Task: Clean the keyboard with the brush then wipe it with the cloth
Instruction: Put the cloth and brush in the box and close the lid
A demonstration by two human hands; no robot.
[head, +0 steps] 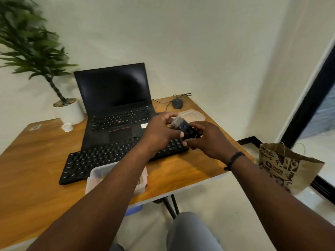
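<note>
blk keyboard point(116, 158), brown printed bag point(282, 165), wood-tone table point(36, 160)

Soft indoor light, blurred, wide-angle warping

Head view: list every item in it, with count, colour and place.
table: one, wooden, centre
laptop: one, black, open, back of table
keyboard: one, black, in front of laptop
mouse: one, dark, corded, far right
plastic tub: one, clear, near edge
lid: one, clear, right of laptop
plant: one, green, white pot, left
small cup: one, white, by pot
paper bag: one, brown, floor right
small dark object: one, held in both hands
left hand
right hand
</note>
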